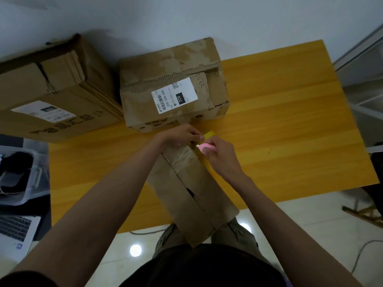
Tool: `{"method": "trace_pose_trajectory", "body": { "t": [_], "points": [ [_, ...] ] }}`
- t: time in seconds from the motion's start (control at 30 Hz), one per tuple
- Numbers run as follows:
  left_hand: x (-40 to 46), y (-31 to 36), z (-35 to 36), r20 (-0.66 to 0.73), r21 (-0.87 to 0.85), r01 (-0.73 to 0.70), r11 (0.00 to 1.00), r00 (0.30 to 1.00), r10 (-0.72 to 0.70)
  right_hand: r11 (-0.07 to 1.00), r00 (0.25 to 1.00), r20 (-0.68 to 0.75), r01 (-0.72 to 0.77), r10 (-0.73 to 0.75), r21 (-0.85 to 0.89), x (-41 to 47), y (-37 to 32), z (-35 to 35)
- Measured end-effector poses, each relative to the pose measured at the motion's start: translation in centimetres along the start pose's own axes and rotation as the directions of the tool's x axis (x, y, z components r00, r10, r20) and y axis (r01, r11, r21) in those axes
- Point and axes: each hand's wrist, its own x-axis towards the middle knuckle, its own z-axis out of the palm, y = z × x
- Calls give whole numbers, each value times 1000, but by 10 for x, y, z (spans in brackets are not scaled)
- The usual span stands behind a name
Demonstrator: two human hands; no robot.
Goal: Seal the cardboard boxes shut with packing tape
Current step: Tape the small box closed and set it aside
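A long cardboard box (192, 191) lies on the yellow table (279, 121), its near end overhanging the front edge. Its centre seam gapes partly open in the middle, and tape covers the far end. My left hand (180, 135) pinches a strip of yellowish packing tape (209, 134) at the box's far end. Close beside it, my right hand (217, 154) grips a small pink cutter (205, 146) whose tip meets the tape. Behind stands a worn box with a white shipping label (174, 88). A bigger box (53, 90) sits at the back left.
A clear plastic bin (31, 179) with dark items stands left of the table, and a laptop (16, 230) lies below it. The right half of the table holds nothing. A glass partition (364, 65) rises at the right. Cables trail on the tiled floor.
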Motion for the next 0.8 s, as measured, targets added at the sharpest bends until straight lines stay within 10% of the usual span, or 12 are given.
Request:
{"method": "trace_pose_trajectory", "body": {
  "t": [0.5, 0.8],
  "points": [
    [0, -4, 1, -52, -21, -78, 997, 996, 77, 993, 998, -3, -65, 65, -103, 16, -20, 13],
    [-6, 1, 3, -58, 6, -63, 998, 996, 64, 891, 975, 161, -67, 154, -450, 10, -7, 0]
  ]
}}
